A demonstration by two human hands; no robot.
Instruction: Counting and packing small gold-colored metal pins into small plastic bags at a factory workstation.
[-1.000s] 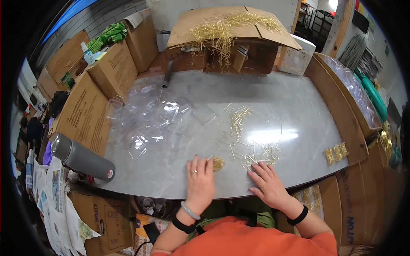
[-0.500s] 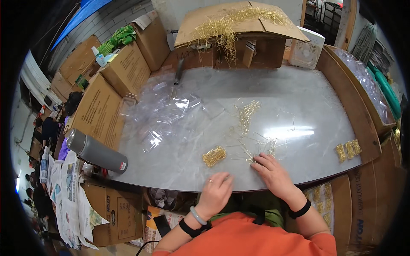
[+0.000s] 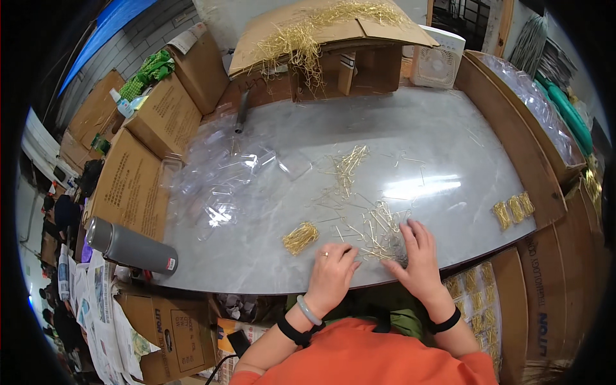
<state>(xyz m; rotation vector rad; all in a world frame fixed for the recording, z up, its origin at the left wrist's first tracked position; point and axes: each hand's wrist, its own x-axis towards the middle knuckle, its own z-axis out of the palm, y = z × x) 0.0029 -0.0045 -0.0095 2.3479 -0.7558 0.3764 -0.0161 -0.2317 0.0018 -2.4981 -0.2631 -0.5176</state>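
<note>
In the head view, a grey, marbled worktop (image 3: 462,144) with a glossy finish and a rounded front edge fills the middle, a bright lamp reflection lying across its right half. Near that front edge sits a loose pile of gold wire hooks (image 3: 380,234), between the person's two hands. The right hand (image 3: 420,264) lies at the pile's right side, its thumb and fingers spread apart; the left hand (image 3: 330,277) is just beside the pile's left side with its fingers bent, and whether they pinch a hook cannot be told. A compact gold bundle (image 3: 300,238) lies to the left of that hand, and a smaller heap (image 3: 350,168) farther back. Clear plastic pieces (image 3: 224,173) cover the worktop's left part, near a dark tube (image 3: 242,110); a grey tumbler (image 3: 131,246) is at the left edge, three small gold bundles (image 3: 513,210) at the right. Behind, an open cardboard box (image 3: 263,48) carries a tangle of gold wire on top, with a white fan (image 3: 438,62) beside it. Brown cartons (image 3: 131,186) wall the left side, a green cloth (image 3: 147,72) resting on them, before a grey block wall (image 3: 138,46). On the right, a long carton holds clear plastic (image 3: 526,93).
</note>
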